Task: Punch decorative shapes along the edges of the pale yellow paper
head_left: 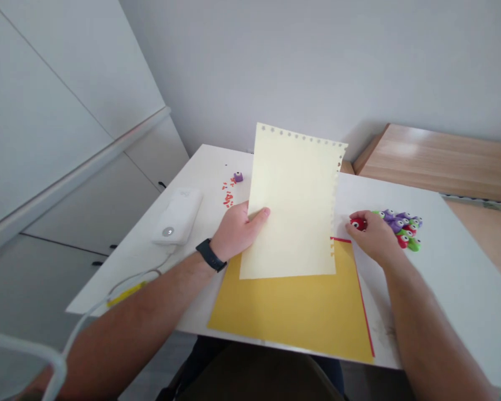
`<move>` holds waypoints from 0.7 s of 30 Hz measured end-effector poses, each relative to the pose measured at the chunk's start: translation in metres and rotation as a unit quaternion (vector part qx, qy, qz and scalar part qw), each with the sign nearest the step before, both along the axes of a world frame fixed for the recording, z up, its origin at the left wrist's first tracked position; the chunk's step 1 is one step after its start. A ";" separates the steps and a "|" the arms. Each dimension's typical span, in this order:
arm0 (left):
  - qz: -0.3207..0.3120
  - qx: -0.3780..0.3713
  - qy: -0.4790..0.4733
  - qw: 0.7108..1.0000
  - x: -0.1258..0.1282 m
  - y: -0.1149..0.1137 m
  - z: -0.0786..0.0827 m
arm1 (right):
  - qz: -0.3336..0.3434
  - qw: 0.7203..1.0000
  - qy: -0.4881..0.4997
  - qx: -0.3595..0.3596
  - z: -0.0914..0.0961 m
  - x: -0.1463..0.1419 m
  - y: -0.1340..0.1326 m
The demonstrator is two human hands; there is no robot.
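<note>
My left hand (239, 228) grips a cream sheet of paper (294, 195) by its left edge, thumb on the front face. Small shapes are punched along the sheet's top edge and down its right edge. The paper is tilted up above a yellow sheet (292, 314) with a red border. To the right, my right hand (373, 236) has its fingers closed around a small red paper punch (358, 224) with an eye-like top, apart from the paper. Just beyond that hand lies a cluster of purple, green and red punches (396, 224), partly hidden by it.
A single purple punch (237, 176) stands at the back left beside red paper bits (228, 197). Nearer lies a white box-like device (178, 217) with a cable (86, 317). Something yellow (126, 293) rests by my left forearm. A wooden surface (438, 159) stands at the back right.
</note>
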State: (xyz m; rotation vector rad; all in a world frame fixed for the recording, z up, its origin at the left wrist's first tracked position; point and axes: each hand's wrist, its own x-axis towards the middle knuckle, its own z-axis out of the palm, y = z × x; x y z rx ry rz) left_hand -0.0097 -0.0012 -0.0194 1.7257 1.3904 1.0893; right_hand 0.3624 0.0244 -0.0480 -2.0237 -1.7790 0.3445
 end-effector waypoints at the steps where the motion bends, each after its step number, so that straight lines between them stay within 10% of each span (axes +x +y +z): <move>1: 0.006 0.000 -0.012 1.000 0.000 0.000 0.000 | -0.014 0.999 -0.040 0.001 0.001 0.004 0.001; 9: 0.231 0.098 -0.295 0.922 -0.018 0.026 -0.001 | -0.031 0.974 -0.220 -0.040 -0.004 0.030 0.009; 21: 0.282 0.155 -0.383 0.866 -0.038 0.043 0.014 | -0.045 0.971 -0.199 0.123 -0.003 0.005 0.010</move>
